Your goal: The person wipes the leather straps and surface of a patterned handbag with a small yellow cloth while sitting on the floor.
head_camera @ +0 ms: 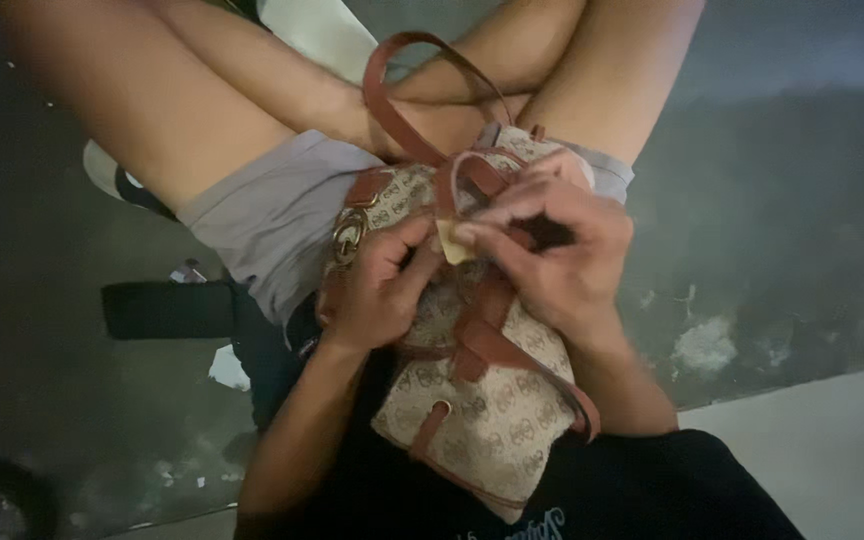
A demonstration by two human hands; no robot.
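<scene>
Bag: a beige patterned fabric bag with brown leather trim and straps lies across the person's lap, between both hands.
Long axis: it runs from lower right, near the black shirt, up and left toward the knees; the strapped top end points away from the body.
Strap: a brown leather handle loop arches up above the top end, over the bare legs.
Ring: a round gold metal ring sits on the bag's left edge, just beside the left hand.
Left hand: curled against the bag's front, thumb and fingers pinching a small pale tab.
Right hand: bent over the top of the bag, fingertips pressed to the same tab, touching the left hand's thumb.
Shorts: grey fabric shorts lie under the bag.
Hidden: the bag's opening is covered by the hands; what the tab belongs to is hard to make out.
Surroundings: dark, blurred floor on all sides.
</scene>
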